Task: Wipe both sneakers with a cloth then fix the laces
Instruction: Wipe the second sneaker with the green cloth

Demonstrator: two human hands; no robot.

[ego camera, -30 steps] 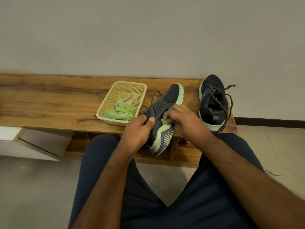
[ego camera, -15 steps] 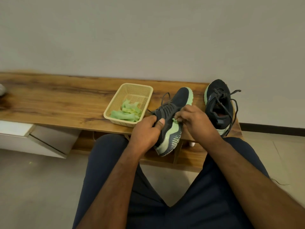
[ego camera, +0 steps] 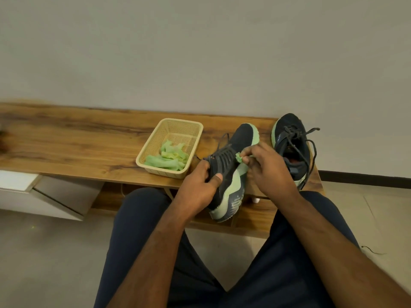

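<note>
Left hand (ego camera: 200, 187) grips the heel end of the dark sneaker (ego camera: 231, 165) at centre frame, tilted on its side; right hand (ego camera: 269, 172) pinches a small green cloth (ego camera: 239, 158) against its laces; the second sneaker (ego camera: 291, 147) sits upright to the right on the wooden bench (ego camera: 77, 143); a basket (ego camera: 178, 125) of green cloths lies left of both.

The worktop (ego camera: 73, 141) is showing grained, matt wood. The basket (ego camera: 178, 125) is looking like pale perforated plastic, holding crumpled green cloth (ego camera: 169, 160). The held sneaker (ego camera: 231, 156) is showing dark knit fabric over a smooth, pale-green rubbery sole; the floor (ego camera: 44, 252) is looking smooth and matt.
</note>
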